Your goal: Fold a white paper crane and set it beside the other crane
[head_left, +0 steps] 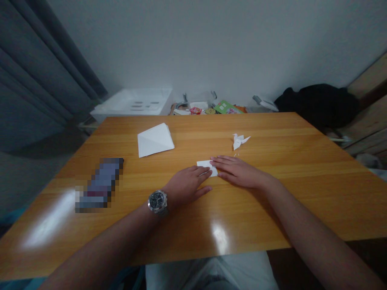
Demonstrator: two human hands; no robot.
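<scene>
A small piece of folded white paper [214, 171] lies flat on the wooden table [266, 209] between my two hands. From the left, my left hand [187, 184] rests its outstretched fingers on the paper, with the thumb apart and lower down. My right hand [238, 172] lies flat, palm down, its fingertips over the paper's right side. Fingers of both hands hide part of the paper, so its exact folds cannot be made out. Beyond my right hand stands a white origami crane [238, 141], with tiny paper scraps just in front of it.
A stack of white paper sheets [155, 141] lies at the back left. Nearer on the left is a blurred-out phone-like device [102, 183]. Behind the table are a white plastic tray [136, 102], a green booklet [226, 107] and a dark cloth heap [317, 104].
</scene>
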